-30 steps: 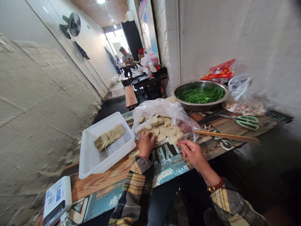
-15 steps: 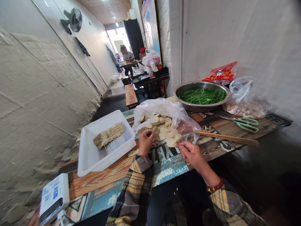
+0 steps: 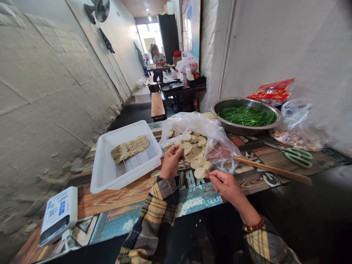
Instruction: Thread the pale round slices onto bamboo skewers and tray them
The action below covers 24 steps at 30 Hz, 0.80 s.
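In the head view, the only one, the work in hand appears to be threading flat beige slices onto thin sticks. Mid-frame, the left hand (image 3: pixel 171 163) pinches a single slice (image 3: pixel 186 148) between thumb and fingers, held up in front of the open plastic bag (image 3: pixel 202 119), where more slices lie loose. Right of it, lower in the frame, the right hand (image 3: pixel 227 183) is closed at the edge of a small fan of slices (image 3: pixel 200 168); it seems to grip a stick that they sit on, though the stick is mostly hidden. The two hands are near each other but apart.

At centre left on the desk (image 3: pixel 104 198), the white tray (image 3: pixel 110 183) holds a row of slices already on sticks (image 3: pixel 130 148). A bundle of spare sticks (image 3: pixel 271 169) lies at the lower right.

The next move, as I judge it, calls for bringing the single slice to the stick's free end, lining it up, and pushing it on without tearing it, fingers clear of the point.
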Tool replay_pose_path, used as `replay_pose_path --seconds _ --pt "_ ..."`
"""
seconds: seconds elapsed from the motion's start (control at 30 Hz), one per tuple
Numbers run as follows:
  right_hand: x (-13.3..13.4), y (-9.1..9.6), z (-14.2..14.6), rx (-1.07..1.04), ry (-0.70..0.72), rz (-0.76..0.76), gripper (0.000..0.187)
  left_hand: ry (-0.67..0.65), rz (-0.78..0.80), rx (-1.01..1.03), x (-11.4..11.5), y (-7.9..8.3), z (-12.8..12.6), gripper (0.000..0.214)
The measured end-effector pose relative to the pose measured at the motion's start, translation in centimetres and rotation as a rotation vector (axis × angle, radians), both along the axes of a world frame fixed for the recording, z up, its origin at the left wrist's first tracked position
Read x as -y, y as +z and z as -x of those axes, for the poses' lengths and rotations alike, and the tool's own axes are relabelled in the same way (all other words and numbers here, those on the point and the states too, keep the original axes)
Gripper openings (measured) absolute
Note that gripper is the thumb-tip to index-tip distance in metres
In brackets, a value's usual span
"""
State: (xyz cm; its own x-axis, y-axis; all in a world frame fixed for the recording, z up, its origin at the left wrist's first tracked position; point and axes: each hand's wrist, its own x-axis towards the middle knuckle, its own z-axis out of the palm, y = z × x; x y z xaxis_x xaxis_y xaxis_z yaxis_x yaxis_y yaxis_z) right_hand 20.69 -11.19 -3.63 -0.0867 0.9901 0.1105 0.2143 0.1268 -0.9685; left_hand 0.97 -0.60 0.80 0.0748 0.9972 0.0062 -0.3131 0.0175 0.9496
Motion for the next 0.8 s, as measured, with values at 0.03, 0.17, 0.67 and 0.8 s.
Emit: replay_pose_path --seconds 0.03,0.17,0.67,0.8 --pt "0.02 0.01 0.00 0.012 0.004 0.006 0.032 0.010 -0.005 0.007 -0.01 -0.04 0.02 0.035" --pt "0.06 0.15 0.03 0.054 0.003 0.010 0.032 0.053 -0.041 -0.022 -0.18 -0.30 0.08 0.033" --pt "-0.24 -0.22 0.21 0.075 -0.015 0.002 0.031 0.088 -0.113 -0.115 0.20 0.15 -0.01 0.025" --pt "-0.27 -0.15 0.33 0.105 -0.028 -0.003 0.030 0.078 -0.143 -0.150 -0.04 -0.22 0.08 0.023"
